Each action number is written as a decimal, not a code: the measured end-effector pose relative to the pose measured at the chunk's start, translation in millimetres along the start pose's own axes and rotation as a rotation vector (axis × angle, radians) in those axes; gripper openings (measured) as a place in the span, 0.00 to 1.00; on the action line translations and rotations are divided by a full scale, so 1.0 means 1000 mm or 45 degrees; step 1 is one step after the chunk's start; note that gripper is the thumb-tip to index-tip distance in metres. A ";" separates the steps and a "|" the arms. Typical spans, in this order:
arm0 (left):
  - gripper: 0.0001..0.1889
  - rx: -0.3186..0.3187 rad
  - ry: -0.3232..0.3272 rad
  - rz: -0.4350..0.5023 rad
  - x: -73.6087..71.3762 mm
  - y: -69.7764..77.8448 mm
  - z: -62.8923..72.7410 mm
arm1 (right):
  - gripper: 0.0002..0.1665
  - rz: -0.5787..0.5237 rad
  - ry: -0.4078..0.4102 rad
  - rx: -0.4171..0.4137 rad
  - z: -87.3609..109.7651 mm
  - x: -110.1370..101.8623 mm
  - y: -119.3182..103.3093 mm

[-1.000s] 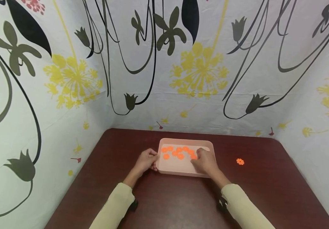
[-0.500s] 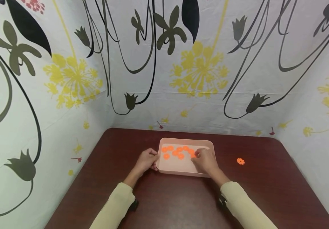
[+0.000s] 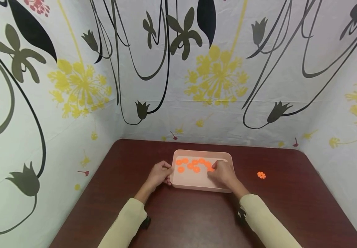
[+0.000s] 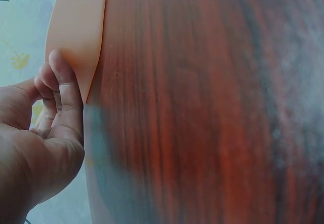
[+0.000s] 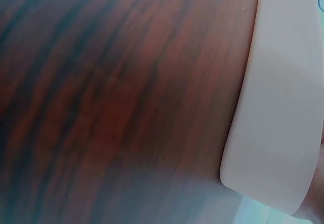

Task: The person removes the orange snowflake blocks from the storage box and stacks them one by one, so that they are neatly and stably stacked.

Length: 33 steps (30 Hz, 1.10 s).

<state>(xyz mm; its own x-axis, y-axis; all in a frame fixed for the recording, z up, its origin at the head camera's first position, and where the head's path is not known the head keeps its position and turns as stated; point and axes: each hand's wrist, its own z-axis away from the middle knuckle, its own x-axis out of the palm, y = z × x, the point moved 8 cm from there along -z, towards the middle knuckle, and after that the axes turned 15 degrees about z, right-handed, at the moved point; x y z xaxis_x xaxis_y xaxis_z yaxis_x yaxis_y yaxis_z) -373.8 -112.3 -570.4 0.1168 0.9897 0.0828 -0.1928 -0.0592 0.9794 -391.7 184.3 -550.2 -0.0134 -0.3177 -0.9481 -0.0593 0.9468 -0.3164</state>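
A shallow pale-pink tray [image 3: 197,184] sits on the table with several orange flower-shaped pieces [image 3: 190,166] lying in its back half. My left hand [image 3: 158,175] holds the tray's left end; in the left wrist view its curled fingers [image 4: 66,89] lie against the tray's outer wall [image 4: 81,26]. Over the right part of the tray, my right hand [image 3: 224,173] has its thumb and forefinger at an orange piece [image 3: 210,168] and appears to pinch it. The right wrist view shows mostly the tray's outer wall [image 5: 278,97], with only a sliver of that hand.
A single orange flower-shaped piece [image 3: 261,175] lies on the dark wood table [image 3: 190,220], right of the tray. Patterned cloth [image 3: 218,120] hangs behind the table and along both sides.
My right fingers shift very slightly at the orange piece, and the right forearm moves a little. The left hand and the tray stay in place.
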 end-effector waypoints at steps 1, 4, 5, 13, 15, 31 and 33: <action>0.11 -0.002 0.001 -0.003 0.000 0.000 0.000 | 0.16 0.003 0.002 -0.007 0.000 -0.001 0.000; 0.11 -0.003 0.002 -0.009 0.001 0.000 0.000 | 0.16 -0.023 -0.011 -0.027 0.002 -0.004 -0.002; 0.11 -0.004 0.000 -0.009 0.001 0.000 0.000 | 0.17 -0.036 -0.021 -0.032 0.003 -0.004 -0.002; 0.11 -0.007 0.000 -0.001 0.000 0.001 0.001 | 0.23 -0.093 -0.001 -0.096 0.010 -0.027 0.007; 0.11 -0.012 0.002 -0.003 0.000 0.001 0.000 | 0.23 -0.102 0.026 -0.095 0.014 -0.035 0.013; 0.12 -0.017 0.012 0.011 0.000 0.000 0.000 | 0.22 0.012 0.204 0.030 0.037 -0.079 0.106; 0.12 -0.019 0.013 0.005 -0.001 0.000 0.001 | 0.23 0.028 0.206 0.050 0.041 -0.082 0.120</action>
<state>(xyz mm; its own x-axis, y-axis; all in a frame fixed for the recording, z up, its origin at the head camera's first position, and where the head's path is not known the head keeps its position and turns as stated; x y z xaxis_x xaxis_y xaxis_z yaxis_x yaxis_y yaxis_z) -373.3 -113.2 -570.1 0.1061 0.9907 0.0850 -0.2081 -0.0615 0.9762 -356.8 326.3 -512.2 -0.1751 -0.2978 -0.9384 -0.0184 0.9540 -0.2993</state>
